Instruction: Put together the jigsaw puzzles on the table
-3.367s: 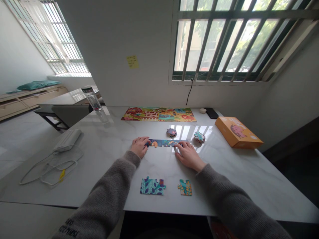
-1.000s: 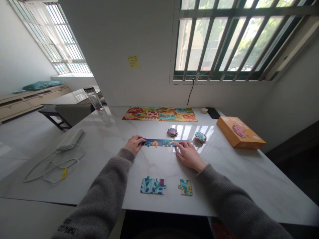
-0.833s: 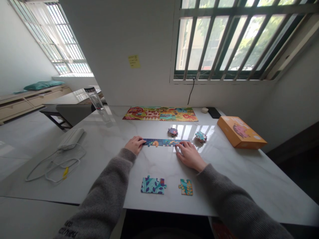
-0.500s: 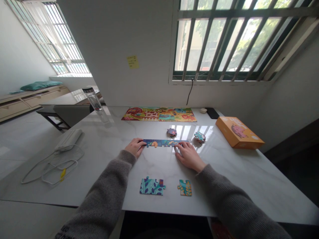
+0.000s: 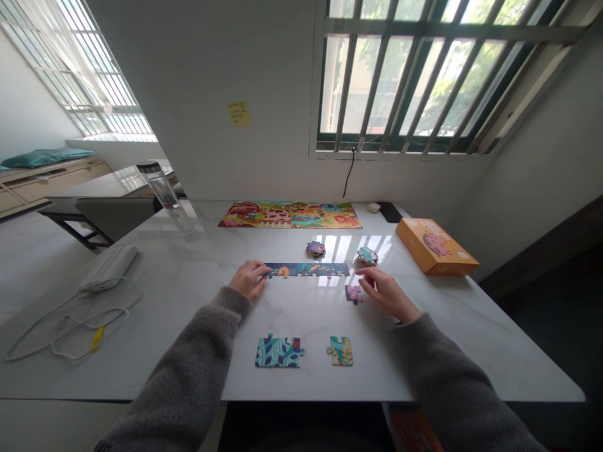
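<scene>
Since the thin pink jigsaw piece (image 5: 354,294) was judged to be light, stiff card, its edges were thought the best hold; it was left flat on the marble table (image 5: 471,351), just beside the loosely opened right hand (image 5: 389,294); the left hand (image 5: 247,280) was laid open against the end of the puzzle strip (image 5: 307,270).

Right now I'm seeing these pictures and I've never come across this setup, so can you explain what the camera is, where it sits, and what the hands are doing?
This picture comes from one camera worn on a person's head, looking forward and down; no machine is involved. On the white table lie a long joined jigsaw strip, a finished colourful puzzle, two small stacks of pieces, two loose pieces, and an orange box. The left hand rests at the strip's left end. The right hand is next to a small pink piece, though I can't tell whether it's holding it.
</scene>
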Available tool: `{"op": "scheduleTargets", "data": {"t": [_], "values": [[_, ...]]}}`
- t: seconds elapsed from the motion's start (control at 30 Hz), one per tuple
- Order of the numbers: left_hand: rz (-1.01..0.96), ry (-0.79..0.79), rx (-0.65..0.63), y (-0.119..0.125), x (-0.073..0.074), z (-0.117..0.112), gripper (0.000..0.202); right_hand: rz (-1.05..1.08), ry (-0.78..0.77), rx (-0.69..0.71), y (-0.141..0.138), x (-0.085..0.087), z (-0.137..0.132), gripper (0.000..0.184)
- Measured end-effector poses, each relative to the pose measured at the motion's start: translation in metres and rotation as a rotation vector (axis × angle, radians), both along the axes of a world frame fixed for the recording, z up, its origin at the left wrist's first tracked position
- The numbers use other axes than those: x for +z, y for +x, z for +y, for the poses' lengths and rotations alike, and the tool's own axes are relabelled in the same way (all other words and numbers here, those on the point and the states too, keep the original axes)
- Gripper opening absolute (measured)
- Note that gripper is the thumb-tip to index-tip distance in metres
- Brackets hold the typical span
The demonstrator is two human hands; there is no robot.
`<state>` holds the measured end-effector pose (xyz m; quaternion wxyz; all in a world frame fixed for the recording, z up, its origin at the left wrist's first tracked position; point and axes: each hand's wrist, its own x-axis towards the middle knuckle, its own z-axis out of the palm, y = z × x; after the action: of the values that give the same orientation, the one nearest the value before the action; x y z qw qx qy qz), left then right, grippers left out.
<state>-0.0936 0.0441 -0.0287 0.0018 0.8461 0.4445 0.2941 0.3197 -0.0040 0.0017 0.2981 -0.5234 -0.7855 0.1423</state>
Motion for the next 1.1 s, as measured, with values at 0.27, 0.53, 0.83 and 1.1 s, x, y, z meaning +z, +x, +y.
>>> {"op": "scheduleTargets", "data": {"t": [0.27,0.53,0.83,1.1], "values": [[-0.008,-0.046,-0.031,0.010,0.000,-0.005,0.026,-0.164,-0.119,0.042,0.013,-0.015,-0.001,0.026],[0.008,-0.060,-0.048,0.010,-0.006,-0.002,0.026,-0.181,-0.121,0.065,-0.003,-0.013,0.001,0.020],[0.017,-0.052,-0.043,0.011,-0.005,-0.004,0.026,-0.206,-0.165,0.070,-0.002,-0.007,-0.002,0.023],[-0.092,-0.086,-0.127,0.050,0.006,-0.021,0.024,0.272,-0.394,0.166,-0.021,-0.012,-0.008,0.025]]}}
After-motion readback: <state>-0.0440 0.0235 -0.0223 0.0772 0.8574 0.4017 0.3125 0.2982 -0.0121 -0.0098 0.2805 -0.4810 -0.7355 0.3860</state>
